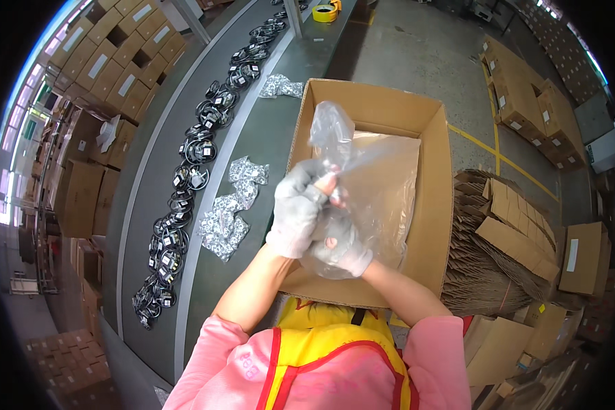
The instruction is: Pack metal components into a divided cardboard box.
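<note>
Both my hands wear pale grey work gloves with bare fingertips showing, and they are close together over the left half of an open cardboard box [432,178]. My left hand [298,205] is closed on a clear plastic bag [332,126], whose bunched end sticks up beyond the fingers. Just below and to the right, my right hand [342,244] is closed on the same film, its fingers partly hidden. Thin plastic spreads from the hands over the box's inside, blurred in places. Through it a flat brown cardboard surface shows at the bottom.
Left of the box, a conveyor belt [147,232] carries several coiled black cables [199,147]. Small clear bags of metal parts [224,225] lie on the green ledge beside it. Yellow tape [325,12] sits at the far end. Flattened cardboard [485,253] is stacked at right.
</note>
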`<state>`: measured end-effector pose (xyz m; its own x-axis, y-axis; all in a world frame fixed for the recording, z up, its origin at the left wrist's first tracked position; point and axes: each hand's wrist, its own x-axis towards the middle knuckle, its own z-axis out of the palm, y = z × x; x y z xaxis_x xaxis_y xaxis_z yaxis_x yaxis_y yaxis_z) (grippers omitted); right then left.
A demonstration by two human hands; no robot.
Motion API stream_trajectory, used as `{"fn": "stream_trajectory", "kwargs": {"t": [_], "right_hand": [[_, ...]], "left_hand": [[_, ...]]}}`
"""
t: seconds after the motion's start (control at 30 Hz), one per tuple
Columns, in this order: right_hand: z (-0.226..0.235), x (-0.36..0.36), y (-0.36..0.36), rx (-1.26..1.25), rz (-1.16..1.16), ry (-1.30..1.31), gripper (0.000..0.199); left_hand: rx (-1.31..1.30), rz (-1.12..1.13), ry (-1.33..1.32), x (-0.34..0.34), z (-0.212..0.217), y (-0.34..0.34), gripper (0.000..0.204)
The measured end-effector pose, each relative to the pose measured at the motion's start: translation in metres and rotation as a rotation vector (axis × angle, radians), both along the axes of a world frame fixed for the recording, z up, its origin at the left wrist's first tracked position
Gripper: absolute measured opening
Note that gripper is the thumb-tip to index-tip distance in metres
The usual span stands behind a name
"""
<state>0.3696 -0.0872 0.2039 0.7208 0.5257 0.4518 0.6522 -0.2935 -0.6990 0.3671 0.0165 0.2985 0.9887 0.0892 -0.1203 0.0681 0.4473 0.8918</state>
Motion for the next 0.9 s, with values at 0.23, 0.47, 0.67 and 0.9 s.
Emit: {"fn": "stream_trajectory", "kwargs": {"t": [0.23,0.47,0.67,0.9], "right_hand": [[0.055,0.043,-0.098,0.662,-0.384,0.634,0.020],[0.055,0.020,-0.132,0.741,-0.185,0.555,0.047],[0.029,0.011,-0.129,0.893,-0.317,0.767,0.030],[0.063,0.028,-0.173,0.716,-0.537,0.454,0.010]], "left_hand": [[0.014,0.015,-0.211,0.007,0.000,0.010,0.034],[0.274,-0.331,-0.283,0.031,-0.007,-0.033,0.046],[0.011,-0.653,-0.202,0.035,-0.031,-0.076,0.041],[1.303,0.101,-0.882,0.066,-0.028,-0.085,0.082]]}}
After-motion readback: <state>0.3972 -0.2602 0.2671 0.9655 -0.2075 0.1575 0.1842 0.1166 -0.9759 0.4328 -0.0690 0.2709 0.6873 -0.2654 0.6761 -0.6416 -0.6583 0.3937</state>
